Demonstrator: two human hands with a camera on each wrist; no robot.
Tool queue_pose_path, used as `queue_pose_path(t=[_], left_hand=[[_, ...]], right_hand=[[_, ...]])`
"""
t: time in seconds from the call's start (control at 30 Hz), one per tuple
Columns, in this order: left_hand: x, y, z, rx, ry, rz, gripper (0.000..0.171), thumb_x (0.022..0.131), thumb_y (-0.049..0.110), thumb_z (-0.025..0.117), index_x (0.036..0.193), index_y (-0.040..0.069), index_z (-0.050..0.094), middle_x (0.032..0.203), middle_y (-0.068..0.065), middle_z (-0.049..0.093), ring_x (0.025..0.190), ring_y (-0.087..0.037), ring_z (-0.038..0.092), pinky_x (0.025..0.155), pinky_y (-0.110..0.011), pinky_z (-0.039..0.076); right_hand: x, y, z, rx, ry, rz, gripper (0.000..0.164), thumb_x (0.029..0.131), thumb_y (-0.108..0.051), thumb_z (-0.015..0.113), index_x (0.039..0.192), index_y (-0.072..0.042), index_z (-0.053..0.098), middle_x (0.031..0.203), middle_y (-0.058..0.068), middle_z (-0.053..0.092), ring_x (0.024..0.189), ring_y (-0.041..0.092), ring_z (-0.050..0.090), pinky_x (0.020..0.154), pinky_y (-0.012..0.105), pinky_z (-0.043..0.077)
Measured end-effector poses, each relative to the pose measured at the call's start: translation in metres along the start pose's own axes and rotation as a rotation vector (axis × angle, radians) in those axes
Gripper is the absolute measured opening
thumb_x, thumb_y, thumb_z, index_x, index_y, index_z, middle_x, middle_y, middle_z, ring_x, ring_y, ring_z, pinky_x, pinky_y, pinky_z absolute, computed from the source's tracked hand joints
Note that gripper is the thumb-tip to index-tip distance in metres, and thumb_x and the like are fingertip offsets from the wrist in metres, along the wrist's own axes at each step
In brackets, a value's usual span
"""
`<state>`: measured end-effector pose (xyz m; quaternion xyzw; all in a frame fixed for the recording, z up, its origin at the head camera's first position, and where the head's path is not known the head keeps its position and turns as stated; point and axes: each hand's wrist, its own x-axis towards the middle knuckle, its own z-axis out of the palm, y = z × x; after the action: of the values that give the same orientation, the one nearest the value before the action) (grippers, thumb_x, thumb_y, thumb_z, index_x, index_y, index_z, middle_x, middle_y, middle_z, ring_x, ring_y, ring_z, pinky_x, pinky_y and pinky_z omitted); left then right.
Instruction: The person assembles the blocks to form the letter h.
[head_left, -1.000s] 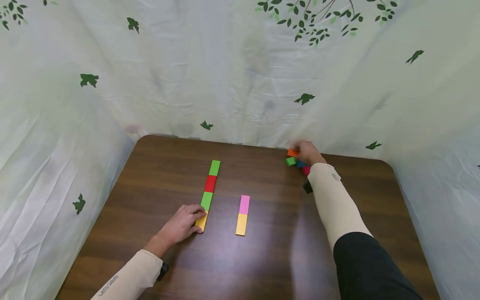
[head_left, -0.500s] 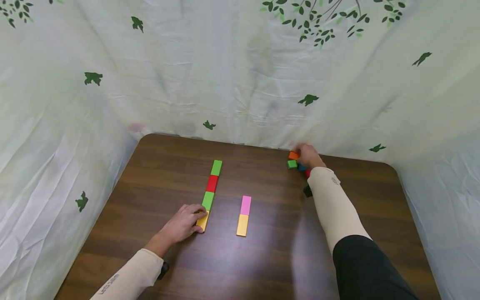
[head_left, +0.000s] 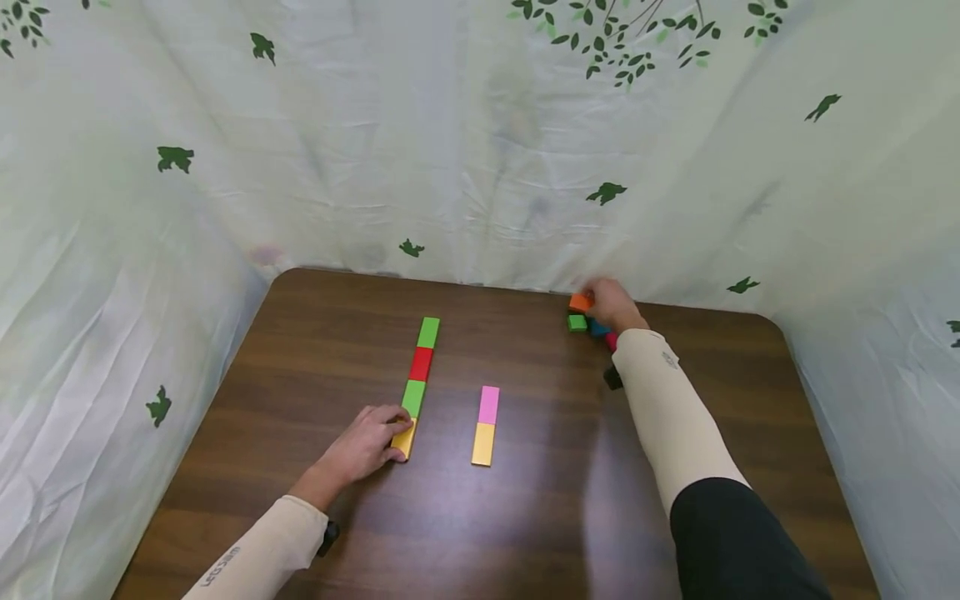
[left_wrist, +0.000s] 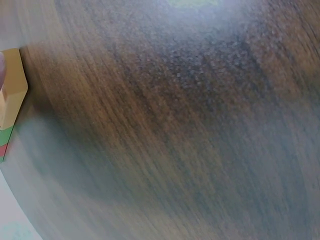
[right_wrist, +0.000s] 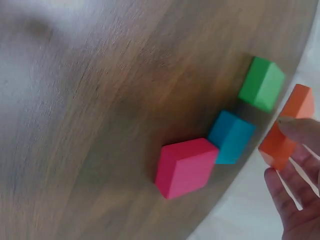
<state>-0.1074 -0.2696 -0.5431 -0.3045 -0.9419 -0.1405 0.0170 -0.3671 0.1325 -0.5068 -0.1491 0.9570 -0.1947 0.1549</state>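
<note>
At the near end of a straight row of blocks, my left hand point(head_left: 366, 442) holds a yellow block point(head_left: 406, 442) between thumb and fingers. Beyond it in line lie a green block point(head_left: 413, 398), a red block point(head_left: 422, 364) and another green block point(head_left: 428, 332). My right hand point(head_left: 613, 305) reaches to the table's far edge and grips an orange block point(right_wrist: 281, 145), thumb on one face and fingers beneath in the right wrist view. Beside it are a loose green block point(right_wrist: 261, 84), a blue block point(right_wrist: 232, 137) and a pinkish-red block point(right_wrist: 186, 167).
A shorter row, a pink block point(head_left: 489, 405) end to end with a yellow block point(head_left: 483, 445), lies right of the long row. The brown wooden table point(head_left: 525, 517) has rounded far corners. A white leaf-printed curtain point(head_left: 465, 150) hangs close behind the far edge.
The right hand's fingers, blurred earlier, are now steady on the orange block. The loose green block has turned slightly. The left hand stays on the yellow block.
</note>
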Motion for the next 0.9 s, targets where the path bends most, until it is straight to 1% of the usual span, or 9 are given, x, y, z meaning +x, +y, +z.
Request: queue_pose_path(t=[0.1,0.23,0.37,0.47,0.57,0.8,0.9], left_hand=[[0.0,0.001,-0.001,0.007,-0.011,-0.009,0.05,0.068,0.027,0.085,0.104,-0.005,0.071,0.105,-0.01,0.061,0.099,-0.028,0.058,0.085,-0.044,0.044],[0.002,0.003,-0.001,0.018,-0.023,-0.015,0.05,0.068,0.027,0.085,0.105,-0.004,0.071,0.106,-0.01,0.061,0.1,-0.028,0.058,0.085,-0.044,0.044],[0.003,0.005,-0.001,0.02,-0.037,-0.027,0.05,0.068,0.027,0.086,0.105,-0.004,0.072,0.105,-0.01,0.061,0.1,-0.028,0.058,0.086,-0.044,0.044],[0.004,0.006,-0.002,0.015,-0.04,-0.039,0.05,0.067,0.026,0.086,0.104,-0.004,0.072,0.104,-0.01,0.061,0.1,-0.028,0.058,0.085,-0.044,0.044],[0.004,0.006,-0.002,0.013,-0.036,-0.045,0.049,0.067,0.026,0.087,0.104,-0.004,0.072,0.104,-0.01,0.061,0.1,-0.028,0.058,0.085,-0.044,0.044],[0.004,0.008,-0.002,0.002,-0.007,-0.029,0.048,0.066,0.025,0.087,0.101,-0.004,0.072,0.103,-0.01,0.062,0.099,-0.028,0.058,0.084,-0.044,0.044],[0.004,0.008,-0.002,0.005,-0.007,-0.026,0.047,0.066,0.024,0.087,0.101,-0.004,0.072,0.103,-0.01,0.062,0.099,-0.028,0.058,0.084,-0.044,0.044]], right_hand=[[-0.004,-0.009,-0.001,-0.047,0.001,-0.034,0.03,0.084,-0.004,0.067,0.112,0.006,0.064,0.112,0.021,0.062,0.103,0.035,0.053,0.095,0.046,0.043],[-0.01,-0.021,0.002,-0.097,-0.009,-0.079,0.03,0.083,-0.003,0.068,0.111,0.005,0.066,0.11,0.019,0.064,0.1,0.033,0.054,0.092,0.044,0.044],[-0.014,-0.035,0.009,-0.097,-0.03,-0.108,0.032,0.081,0.0,0.067,0.112,0.005,0.066,0.108,0.018,0.065,0.099,0.031,0.056,0.091,0.043,0.045],[-0.015,-0.045,0.015,-0.067,-0.05,-0.101,0.033,0.079,0.0,0.067,0.112,0.003,0.066,0.108,0.016,0.065,0.097,0.03,0.057,0.09,0.042,0.045],[-0.015,-0.053,0.023,-0.054,-0.065,-0.088,0.034,0.08,-0.002,0.068,0.114,0.001,0.066,0.109,0.015,0.065,0.098,0.029,0.057,0.09,0.041,0.046],[-0.022,-0.073,0.042,-0.008,-0.082,-0.054,0.032,0.082,-0.004,0.072,0.113,-0.001,0.066,0.11,0.012,0.064,0.1,0.027,0.055,0.091,0.04,0.047],[-0.025,-0.079,0.05,0.008,-0.093,-0.048,0.032,0.082,-0.005,0.073,0.113,-0.002,0.067,0.111,0.011,0.064,0.101,0.026,0.055,0.092,0.038,0.047]])
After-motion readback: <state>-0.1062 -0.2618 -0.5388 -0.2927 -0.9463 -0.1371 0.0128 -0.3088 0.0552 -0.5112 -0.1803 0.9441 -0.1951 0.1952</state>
